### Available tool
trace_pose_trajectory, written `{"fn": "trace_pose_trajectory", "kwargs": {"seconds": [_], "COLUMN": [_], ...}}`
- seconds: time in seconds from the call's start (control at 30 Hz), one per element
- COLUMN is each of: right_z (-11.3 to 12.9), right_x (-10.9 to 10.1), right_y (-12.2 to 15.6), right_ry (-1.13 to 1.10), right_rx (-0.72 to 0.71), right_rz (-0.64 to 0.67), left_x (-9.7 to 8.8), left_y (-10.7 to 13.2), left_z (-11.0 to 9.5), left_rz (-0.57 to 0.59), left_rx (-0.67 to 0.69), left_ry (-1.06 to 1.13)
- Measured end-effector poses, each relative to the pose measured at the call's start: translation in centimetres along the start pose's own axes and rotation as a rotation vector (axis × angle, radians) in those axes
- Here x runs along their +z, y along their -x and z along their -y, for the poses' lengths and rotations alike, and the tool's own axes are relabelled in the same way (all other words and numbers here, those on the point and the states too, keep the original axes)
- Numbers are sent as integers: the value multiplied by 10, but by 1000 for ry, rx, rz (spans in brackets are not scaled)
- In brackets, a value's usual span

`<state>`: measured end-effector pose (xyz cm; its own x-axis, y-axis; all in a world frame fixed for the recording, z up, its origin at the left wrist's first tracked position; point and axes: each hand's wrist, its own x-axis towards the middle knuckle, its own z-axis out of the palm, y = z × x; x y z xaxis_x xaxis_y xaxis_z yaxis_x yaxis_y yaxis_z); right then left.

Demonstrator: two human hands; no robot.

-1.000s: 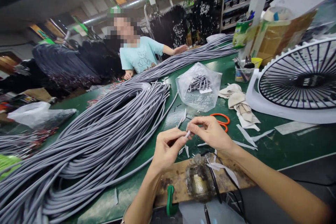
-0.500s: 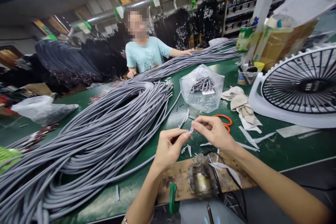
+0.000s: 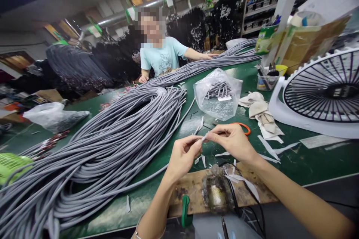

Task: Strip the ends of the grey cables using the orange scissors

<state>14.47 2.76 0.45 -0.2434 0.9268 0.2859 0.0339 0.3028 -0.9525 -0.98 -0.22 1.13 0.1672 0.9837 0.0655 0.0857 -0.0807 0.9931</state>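
Note:
My left hand [image 3: 183, 155] is closed in a pinch on the end of a grey cable [image 3: 150, 176], which runs to it from the left. Opposite it, my right hand [image 3: 234, 142] pinches the pale tip [image 3: 204, 138] of that cable, with thumb and forefinger together. The two sets of fingertips nearly meet. What exactly lies under the right fingertips is too small to tell. Orange-handled scissors [image 3: 247, 128] lie behind my right hand, partly hidden. White strips [image 3: 268, 146] are scattered around both hands.
A large coil of grey cables [image 3: 112, 138] fills the left. A plastic bag of short grey pieces [image 3: 217, 97], cloth gloves [image 3: 259, 112] and a white fan [image 3: 322, 93] stand right. A wooden board [image 3: 193, 183] lies below my hands. A person [image 3: 161, 58] faces me across the table.
My view has shifted slightly, so the scene sits a little further right. Both hands stay together at the cable end, and the pale tip shows straighter between the fingers.

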Motion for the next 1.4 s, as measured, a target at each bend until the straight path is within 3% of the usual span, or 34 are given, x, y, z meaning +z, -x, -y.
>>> {"fn": "trace_pose_trajectory", "kwargs": {"seconds": [0.17,0.27,0.4,0.47,0.53,0.67,0.77,0.83,0.97,1.03,1.1,1.23,1.4], "right_z": [-4,-7,-10,-11,-10,-9,-13,-17,-23,-26,-28,-32,-30], "right_x": [6,5,-6,-10,-9,2,9,9,1,-6,-14,-39,-61], "right_y": [6,6,-4,-8,-7,6,13,13,9,10,12,11,1], "right_ry": [373,501,355,252,263,570,759,850,946,945,1023,1336,1436], "right_rx": [-224,-355,-227,-171,-210,-621,-861,-766,-313,-261,-220,6,104], "right_rz": [-59,-23,-101,-145,-193,-231,-170,-80,209,279,262,95,49], "left_x": [3,4,4,5,7,12,14,11,-3,-8,-9,-6,-7], "left_y": [-6,-4,0,-1,-4,-11,-14,-15,-18,-18,-16,-10,-10], "left_z": [17,21,15,13,14,23,30,33,33,31,27,21,21], "left_rz": [-191,-120,9,-37,-102,-218,-318,-369,-399,-409,-401,-358,-413], "left_rx": [157,294,383,348,256,127,202,264,234,233,269,306,249], "left_ry": [-411,-632,-538,-411,-261,-72,-224,-388,-586,-604,-603,-600,-403]}}
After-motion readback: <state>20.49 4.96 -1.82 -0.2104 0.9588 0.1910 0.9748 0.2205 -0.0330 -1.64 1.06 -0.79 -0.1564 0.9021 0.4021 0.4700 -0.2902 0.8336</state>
